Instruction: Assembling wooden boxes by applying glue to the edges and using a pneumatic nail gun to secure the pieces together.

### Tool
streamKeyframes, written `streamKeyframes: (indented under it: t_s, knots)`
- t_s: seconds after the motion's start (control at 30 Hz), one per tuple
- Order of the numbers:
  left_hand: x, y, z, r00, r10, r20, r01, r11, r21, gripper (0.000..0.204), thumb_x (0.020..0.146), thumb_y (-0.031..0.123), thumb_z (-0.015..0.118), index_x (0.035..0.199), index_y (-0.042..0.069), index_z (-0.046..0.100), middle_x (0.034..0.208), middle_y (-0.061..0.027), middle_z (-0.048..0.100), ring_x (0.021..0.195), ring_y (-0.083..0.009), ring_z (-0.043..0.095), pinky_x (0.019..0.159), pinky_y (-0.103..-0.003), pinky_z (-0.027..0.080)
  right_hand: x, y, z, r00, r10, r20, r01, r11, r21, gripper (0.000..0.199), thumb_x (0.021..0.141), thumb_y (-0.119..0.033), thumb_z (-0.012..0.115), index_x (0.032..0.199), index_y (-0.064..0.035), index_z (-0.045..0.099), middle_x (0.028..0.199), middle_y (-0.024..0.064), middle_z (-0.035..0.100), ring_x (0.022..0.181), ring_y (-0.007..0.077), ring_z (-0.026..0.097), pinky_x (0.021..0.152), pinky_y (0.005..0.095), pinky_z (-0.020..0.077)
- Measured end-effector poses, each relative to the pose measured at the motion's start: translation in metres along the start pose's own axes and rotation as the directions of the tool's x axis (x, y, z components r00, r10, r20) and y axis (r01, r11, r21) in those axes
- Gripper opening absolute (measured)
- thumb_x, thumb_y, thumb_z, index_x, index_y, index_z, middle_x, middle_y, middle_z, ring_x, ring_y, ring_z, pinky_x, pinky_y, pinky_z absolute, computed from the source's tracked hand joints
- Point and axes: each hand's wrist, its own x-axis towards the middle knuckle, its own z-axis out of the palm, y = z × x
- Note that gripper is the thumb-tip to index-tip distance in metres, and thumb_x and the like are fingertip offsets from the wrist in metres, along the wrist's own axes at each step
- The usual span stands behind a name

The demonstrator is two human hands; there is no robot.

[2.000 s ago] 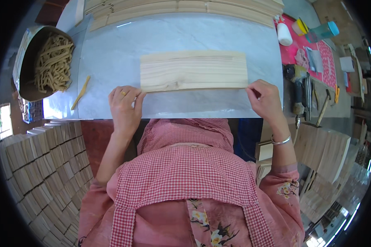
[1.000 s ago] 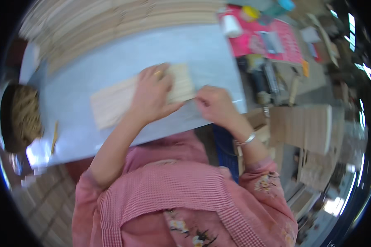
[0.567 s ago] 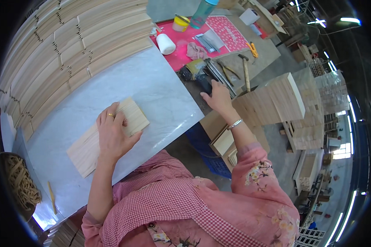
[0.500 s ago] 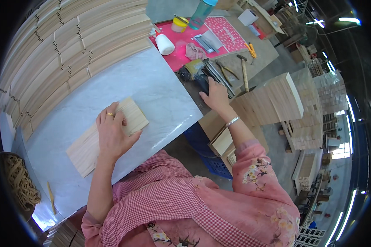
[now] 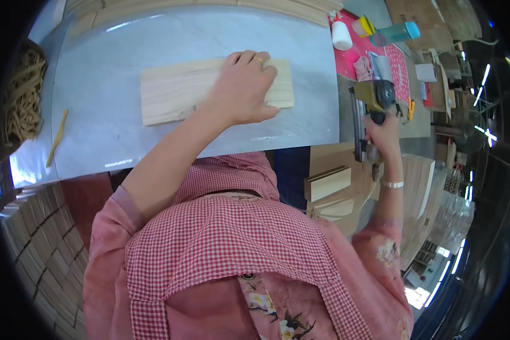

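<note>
A pale wooden board (image 5: pixel 173 90) lies flat on the light marbled tabletop (image 5: pixel 105 133). My left hand (image 5: pixel 245 88) grips it across its width near the right end, fingers at the far edge and thumb at the near one. Off the table's right edge, my right hand (image 5: pixel 384 135) is wrapped round the handle of a nail gun (image 5: pixel 368 95) with a dark, yellowish body and a long magazine. The gun is held up above the side bench, and its underside is partly hidden by my hand.
Stacked wooden slats (image 5: pixel 209 11) line the table's far edge. On the pink mat at the far right are a white bottle (image 5: pixel 341 35), a yellow-lidded tub (image 5: pixel 362 26) and a teal bottle (image 5: pixel 394 34). A basket of strips (image 5: pixel 25 93) stands at left; wood pieces (image 5: pixel 330 182) lie below right.
My right hand has lifted the nail gun off the side bench. My left hand stays on the board, which now lies straighter to my front as the view has turned.
</note>
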Motion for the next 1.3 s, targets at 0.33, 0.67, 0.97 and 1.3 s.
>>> streamKeyframes:
  t_s: [0.33, 0.67, 0.97, 1.3]
  knots:
    - [0.002, -0.001, 0.002, 0.998, 0.019, -0.059, -0.019, 1.000, 0.002, 0.051, 0.070, 0.040, 0.077, 0.104, 0.003, 0.070, 0.129, -0.0183, 0.061, 0.119, -0.0323, 0.053, 0.108, -0.044, 0.035, -0.092, -0.070, 0.017, 0.979, -0.163, 0.123, 0.107, 0.923, 0.369, 0.023, 0.082, -0.001, 0.074, 0.103, 0.0030, 0.068, 0.082, 0.0055, 0.070, 0.067, 0.0140, 0.060, 0.059, 0.0272, 0.0482]
    - [0.002, 0.003, -0.001, 1.000, -0.013, 0.008, 0.013, 1.000, -0.021, 0.050, 0.070, 0.040, 0.078, 0.104, 0.003, 0.068, 0.133, -0.0187, 0.059, 0.122, -0.0326, 0.052, 0.110, -0.045, 0.035, -0.091, -0.078, 0.021, 0.944, -0.292, 0.153, 0.229, 0.915, 0.334, 0.025, 0.085, -0.005, 0.077, 0.106, 0.0034, 0.067, 0.078, 0.0052, 0.067, 0.060, 0.0111, 0.058, 0.053, 0.0241, 0.0464]
    - [0.003, 0.004, -0.003, 1.000, -0.023, 0.020, 0.024, 1.000, -0.020, 0.053, 0.067, 0.039, 0.083, 0.105, 0.005, 0.070, 0.135, -0.0188, 0.059, 0.124, -0.0338, 0.052, 0.111, -0.047, 0.035, -0.097, -0.085, 0.019, 0.963, -0.074, 0.260, -0.011, 0.950, 0.312, 0.021, 0.091, -0.014, 0.075, 0.101, 0.0023, 0.066, 0.068, 0.0027, 0.060, 0.047, 0.0077, 0.048, 0.042, 0.0215, 0.0404]
    - [-0.070, -0.053, -0.118, 0.980, -0.116, 0.161, 0.092, 0.984, 0.151, 0.064, 0.058, 0.025, 0.091, 0.111, 0.006, 0.062, 0.140, -0.0182, 0.053, 0.133, -0.0347, 0.047, 0.111, -0.055, 0.037, -0.107, -0.083, 0.016, 0.986, -0.120, 0.114, 0.073, 0.934, 0.350, 0.020, 0.087, -0.011, 0.077, 0.098, 0.0035, 0.067, 0.064, 0.0021, 0.061, 0.044, 0.0088, 0.048, 0.041, 0.0232, 0.0378]
